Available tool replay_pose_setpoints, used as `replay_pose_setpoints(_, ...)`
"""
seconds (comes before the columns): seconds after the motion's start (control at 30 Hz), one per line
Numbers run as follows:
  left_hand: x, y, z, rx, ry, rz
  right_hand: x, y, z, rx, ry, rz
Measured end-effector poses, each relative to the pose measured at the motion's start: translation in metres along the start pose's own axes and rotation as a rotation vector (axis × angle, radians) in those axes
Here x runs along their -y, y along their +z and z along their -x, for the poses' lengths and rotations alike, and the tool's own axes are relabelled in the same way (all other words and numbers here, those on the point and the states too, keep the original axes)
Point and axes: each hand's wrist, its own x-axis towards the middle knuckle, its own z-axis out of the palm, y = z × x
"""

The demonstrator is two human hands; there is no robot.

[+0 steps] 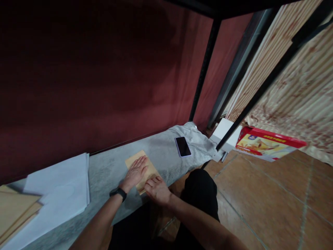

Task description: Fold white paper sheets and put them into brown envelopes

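Note:
A flat piece of brown paper, shaped like an envelope, lies slantwise on a grey cloth-covered bench. My left hand rests flat across its upper left part, fingers stretched out and close together; a dark watch is on that wrist. At the lower right end of the paper, my right hand presses down with bent fingers on its edge. The right thumb and whatever lies under that palm are hidden.
White sheets and more brown paper pieces lie left on the bench. A phone lies to the right. Black frame posts rise beyond. A red and yellow box stands over the tiled floor.

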Motion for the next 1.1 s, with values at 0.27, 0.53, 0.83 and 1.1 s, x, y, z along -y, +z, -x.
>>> replay_pose_setpoints(0.27, -0.010, -0.011, 0.026, 0.069, -0.002, 0.287, 0.003, -0.008, 0.003, 0.030, -0.034, 0.086)
replay_pose_setpoints(0.53, -0.041, -0.037, 0.083, -0.116, -0.298, 0.673, 0.001, -0.023, 0.004, -0.071, 0.088, -0.098)
replay_pose_setpoints(0.83, -0.058, -0.064, 0.095, -0.487, -0.960, 1.448, -0.033, -0.034, -0.018, -0.608, 0.865, -1.412)
replay_pose_setpoints(1.1, -0.064, -0.065, 0.052, -0.479, -1.025, 1.578, -0.020, -0.013, -0.026, -0.486, 0.933, -1.481)
